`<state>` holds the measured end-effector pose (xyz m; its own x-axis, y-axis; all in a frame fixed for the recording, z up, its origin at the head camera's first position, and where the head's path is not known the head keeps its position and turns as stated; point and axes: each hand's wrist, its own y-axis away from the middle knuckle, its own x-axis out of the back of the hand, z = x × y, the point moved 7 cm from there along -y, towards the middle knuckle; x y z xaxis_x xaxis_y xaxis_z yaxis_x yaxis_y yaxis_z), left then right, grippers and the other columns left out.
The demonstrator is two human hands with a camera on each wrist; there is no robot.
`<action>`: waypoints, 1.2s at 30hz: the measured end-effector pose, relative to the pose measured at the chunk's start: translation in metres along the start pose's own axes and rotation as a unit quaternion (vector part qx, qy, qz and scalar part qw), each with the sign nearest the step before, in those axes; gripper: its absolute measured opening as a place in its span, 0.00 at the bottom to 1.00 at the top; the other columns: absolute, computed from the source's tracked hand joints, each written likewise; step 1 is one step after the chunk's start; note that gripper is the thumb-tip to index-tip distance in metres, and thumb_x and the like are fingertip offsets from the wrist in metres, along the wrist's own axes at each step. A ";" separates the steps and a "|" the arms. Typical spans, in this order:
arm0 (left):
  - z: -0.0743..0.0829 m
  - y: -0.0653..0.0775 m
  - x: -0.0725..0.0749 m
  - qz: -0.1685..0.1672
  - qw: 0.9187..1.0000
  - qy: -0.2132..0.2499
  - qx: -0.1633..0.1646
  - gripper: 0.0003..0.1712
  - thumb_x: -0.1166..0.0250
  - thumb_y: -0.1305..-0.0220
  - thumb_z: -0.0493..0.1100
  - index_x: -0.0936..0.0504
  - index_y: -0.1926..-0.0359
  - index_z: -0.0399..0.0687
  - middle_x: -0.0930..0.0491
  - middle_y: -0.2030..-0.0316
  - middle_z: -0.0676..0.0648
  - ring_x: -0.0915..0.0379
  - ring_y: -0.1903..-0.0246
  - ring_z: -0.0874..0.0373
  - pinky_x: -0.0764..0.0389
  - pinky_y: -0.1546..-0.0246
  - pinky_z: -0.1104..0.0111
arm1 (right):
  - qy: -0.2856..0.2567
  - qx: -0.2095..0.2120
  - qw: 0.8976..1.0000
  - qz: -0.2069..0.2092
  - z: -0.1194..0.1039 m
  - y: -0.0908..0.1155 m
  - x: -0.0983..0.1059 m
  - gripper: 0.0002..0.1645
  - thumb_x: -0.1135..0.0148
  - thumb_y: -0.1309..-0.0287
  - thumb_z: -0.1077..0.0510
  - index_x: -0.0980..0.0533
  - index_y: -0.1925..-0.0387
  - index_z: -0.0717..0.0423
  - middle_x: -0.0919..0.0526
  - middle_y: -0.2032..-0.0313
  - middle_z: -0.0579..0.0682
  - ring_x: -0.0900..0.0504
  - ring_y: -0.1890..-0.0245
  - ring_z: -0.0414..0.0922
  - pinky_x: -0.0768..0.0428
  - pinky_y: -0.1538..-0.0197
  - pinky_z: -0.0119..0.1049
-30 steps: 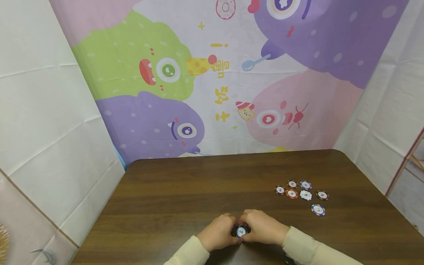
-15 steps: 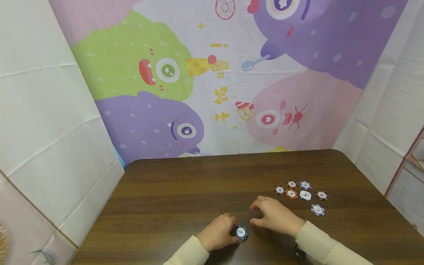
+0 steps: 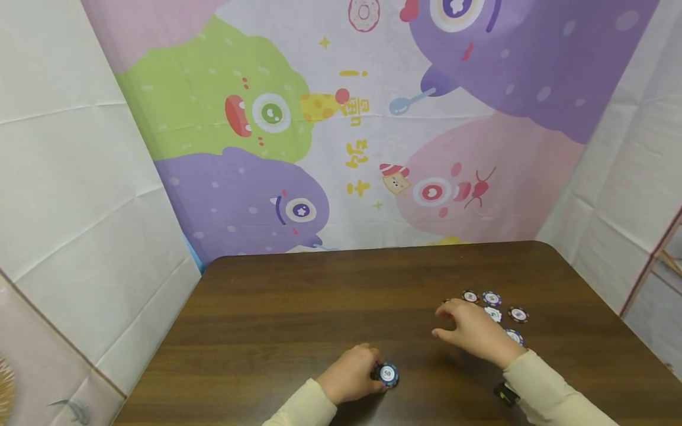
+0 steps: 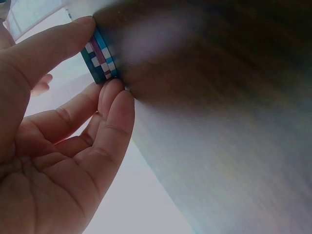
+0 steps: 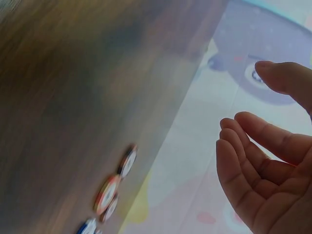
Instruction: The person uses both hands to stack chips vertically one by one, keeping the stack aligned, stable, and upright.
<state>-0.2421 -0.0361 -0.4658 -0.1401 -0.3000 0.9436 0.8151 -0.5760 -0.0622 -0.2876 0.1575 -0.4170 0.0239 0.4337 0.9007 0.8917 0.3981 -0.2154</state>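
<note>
A short stack of poker chips (image 3: 388, 374) stands on the table, its top chip white in the middle and marked 50. My left hand (image 3: 348, 374) pinches the stack between thumb and fingertips; the left wrist view shows the layered rims of the stack (image 4: 102, 58) in teal, purple and blue. Over the loose chips at the right is my right hand (image 3: 476, 332), fingers loosely bent and holding nothing. It covers part of a white chip (image 3: 494, 315) and a blue chip (image 3: 514, 336). The red chip (image 5: 106, 195), hidden in the head view, appears in the right wrist view.
Beyond the right hand lie a black chip (image 3: 470, 296), another blue chip (image 3: 492, 297) and, to the right, one more dark chip (image 3: 518, 314). The brown wooden table (image 3: 298, 296) ends at a cartoon-printed cloth (image 3: 362, 225). A black device (image 3: 506, 394) sits at the right wrist.
My right hand has let go of the chip stack and moved right and away from me to the loose chips. The left hand has stayed on the stack.
</note>
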 end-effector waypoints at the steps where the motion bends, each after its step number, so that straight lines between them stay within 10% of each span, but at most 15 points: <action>1: 0.000 0.000 0.000 0.000 1.000 0.001 0.001 0.19 0.26 0.60 0.47 0.20 0.66 0.46 0.26 0.73 0.57 0.35 0.72 0.70 0.30 0.70 0.78 | 0.000 -0.003 1.000 0.004 0.004 0.000 0.002 0.20 0.31 0.55 0.50 0.22 0.62 0.57 0.20 0.65 0.48 0.21 0.66 0.45 0.24 0.64 0.39; 16: -0.001 0.001 -0.001 -0.003 1.000 0.006 0.005 0.18 0.26 0.60 0.47 0.20 0.66 0.47 0.26 0.72 0.57 0.35 0.72 0.70 0.30 0.70 0.78 | 0.028 -0.052 0.997 0.053 0.065 0.016 0.025 0.22 0.31 0.56 0.49 0.22 0.62 0.59 0.20 0.65 0.51 0.22 0.69 0.45 0.26 0.68 0.40; 36: -0.001 0.000 -0.001 -0.001 1.000 0.000 -0.003 0.18 0.26 0.60 0.48 0.19 0.66 0.47 0.27 0.73 0.58 0.35 0.72 0.70 0.32 0.71 0.78 | 0.069 -0.117 0.990 -0.023 0.117 0.041 0.025 0.28 0.32 0.57 0.48 0.23 0.64 0.70 0.20 0.68 0.61 0.22 0.67 0.56 0.25 0.64 0.52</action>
<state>-0.2426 -0.0367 -0.4671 -0.1416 -0.2986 0.9438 0.8112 -0.5814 -0.0622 -0.3034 0.2789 -0.4475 0.0272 0.2990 0.9539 0.9733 0.2095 -0.0934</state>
